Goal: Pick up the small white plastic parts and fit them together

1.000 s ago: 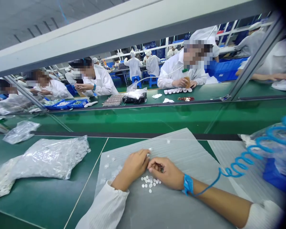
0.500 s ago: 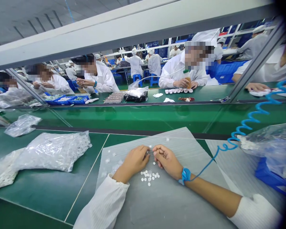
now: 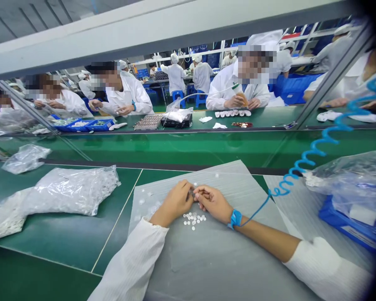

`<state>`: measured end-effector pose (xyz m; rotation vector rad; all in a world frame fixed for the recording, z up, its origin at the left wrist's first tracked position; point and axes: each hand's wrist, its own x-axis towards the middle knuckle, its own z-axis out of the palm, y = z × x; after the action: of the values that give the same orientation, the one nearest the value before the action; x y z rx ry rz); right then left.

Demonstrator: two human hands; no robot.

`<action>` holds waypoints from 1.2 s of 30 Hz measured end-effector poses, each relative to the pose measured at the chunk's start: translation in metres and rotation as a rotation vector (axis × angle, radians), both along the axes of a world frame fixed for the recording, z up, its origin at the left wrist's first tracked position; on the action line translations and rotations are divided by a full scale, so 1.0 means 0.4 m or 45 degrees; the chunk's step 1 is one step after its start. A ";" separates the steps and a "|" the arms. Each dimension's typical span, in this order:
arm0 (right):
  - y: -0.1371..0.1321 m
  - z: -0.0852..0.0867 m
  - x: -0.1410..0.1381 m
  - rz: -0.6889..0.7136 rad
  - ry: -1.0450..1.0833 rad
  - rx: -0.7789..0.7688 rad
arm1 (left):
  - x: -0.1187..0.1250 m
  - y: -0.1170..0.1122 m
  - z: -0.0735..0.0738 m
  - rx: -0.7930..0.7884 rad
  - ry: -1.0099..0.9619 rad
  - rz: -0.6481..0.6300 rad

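Hands (image 3: 176,201) (image 3: 213,201), two, beside one disc cluster (image 3: 194,218)

The left hand (image 3: 175,201) and right hand (image 3: 214,201) meet near the far edge of the sheet (image 3: 207,263), fingers close together; anything between them is too small to tell. White discs (image 3: 194,218) lie just nearer, clear pieces (image 3: 142,201) by its left edge.

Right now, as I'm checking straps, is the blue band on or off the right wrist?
On: the blue band circles the wrist just behind the right hand, and a coiled cord runs from it.
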<state>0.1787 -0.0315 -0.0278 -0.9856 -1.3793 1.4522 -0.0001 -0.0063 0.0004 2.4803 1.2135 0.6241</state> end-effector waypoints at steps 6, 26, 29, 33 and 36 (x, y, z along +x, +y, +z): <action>-0.001 0.003 0.000 0.014 -0.013 0.018 | -0.001 0.005 -0.002 -0.015 -0.078 0.000; 0.005 0.005 0.005 -0.216 0.030 -0.039 | -0.006 0.002 0.020 0.126 -0.221 0.016; 0.006 0.012 0.009 -0.290 0.088 -0.022 | -0.008 0.001 0.029 0.135 -0.223 0.026; 0.007 0.019 0.010 -0.310 0.125 -0.021 | -0.009 0.000 0.032 0.141 -0.209 0.031; 0.007 0.016 0.007 -0.283 0.116 -0.035 | -0.008 -0.001 0.028 0.138 -0.182 0.000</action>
<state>0.1814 -0.0285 -0.0212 -1.0423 -1.1484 1.3359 -0.0033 -0.0068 0.0114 2.4735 1.1545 0.8723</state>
